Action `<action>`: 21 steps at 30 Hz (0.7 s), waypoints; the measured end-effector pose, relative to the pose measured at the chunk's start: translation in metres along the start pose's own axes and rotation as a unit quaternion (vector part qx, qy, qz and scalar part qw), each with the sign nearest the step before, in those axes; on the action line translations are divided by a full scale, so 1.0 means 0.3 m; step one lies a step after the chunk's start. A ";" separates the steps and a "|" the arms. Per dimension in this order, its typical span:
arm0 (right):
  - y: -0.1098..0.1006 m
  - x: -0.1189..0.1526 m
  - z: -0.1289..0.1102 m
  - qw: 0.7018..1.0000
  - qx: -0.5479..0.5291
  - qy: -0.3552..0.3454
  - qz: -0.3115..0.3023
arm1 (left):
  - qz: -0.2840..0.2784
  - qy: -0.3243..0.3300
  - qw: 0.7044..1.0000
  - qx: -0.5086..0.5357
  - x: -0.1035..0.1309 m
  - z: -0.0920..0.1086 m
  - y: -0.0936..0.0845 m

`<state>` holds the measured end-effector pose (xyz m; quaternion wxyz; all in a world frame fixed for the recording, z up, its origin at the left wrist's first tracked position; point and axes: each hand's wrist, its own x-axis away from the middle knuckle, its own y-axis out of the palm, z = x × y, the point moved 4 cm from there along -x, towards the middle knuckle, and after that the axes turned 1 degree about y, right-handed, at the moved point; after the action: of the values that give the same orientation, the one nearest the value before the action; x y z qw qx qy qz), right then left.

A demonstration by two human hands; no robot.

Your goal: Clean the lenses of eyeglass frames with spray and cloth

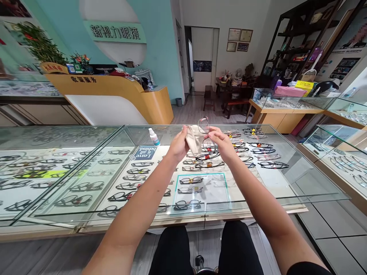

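Above the glass display case, my left hand is closed on a cream cleaning cloth that hangs from its fingers. My right hand pinches a pair of thin-framed eyeglasses, held on end with one lens above the other. The cloth lies close beside the lenses; whether it touches them I cannot tell. A white spray bottle with a blue label stands on the case to the left of my hands. Rows of eyeglasses lie inside the case under the glass.
A blue printed card lies near the bottle. More glass cases stand at the left and right. Beyond are a curved wooden counter, a dark bench and a dark shelf. My knees are against the front of the case.
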<state>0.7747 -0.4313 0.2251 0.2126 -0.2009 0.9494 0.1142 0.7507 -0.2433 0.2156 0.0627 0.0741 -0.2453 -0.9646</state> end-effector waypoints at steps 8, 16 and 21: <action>0.038 0.011 0.031 0.994 0.059 0.028 -0.090 | -0.026 0.025 0.997 0.062 -0.002 0.028 0.020; 0.043 0.016 0.050 0.994 0.001 0.073 -0.083 | -0.063 0.018 0.995 0.079 0.004 0.053 0.000; 0.017 0.008 0.044 0.996 -0.046 0.077 -0.026 | -0.118 0.025 0.991 0.061 0.032 0.071 0.030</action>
<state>0.7750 -0.4235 0.2130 0.1326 -0.2435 0.9511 0.1362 0.7383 -0.2429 0.2373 -0.0499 0.1298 -0.2916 -0.9464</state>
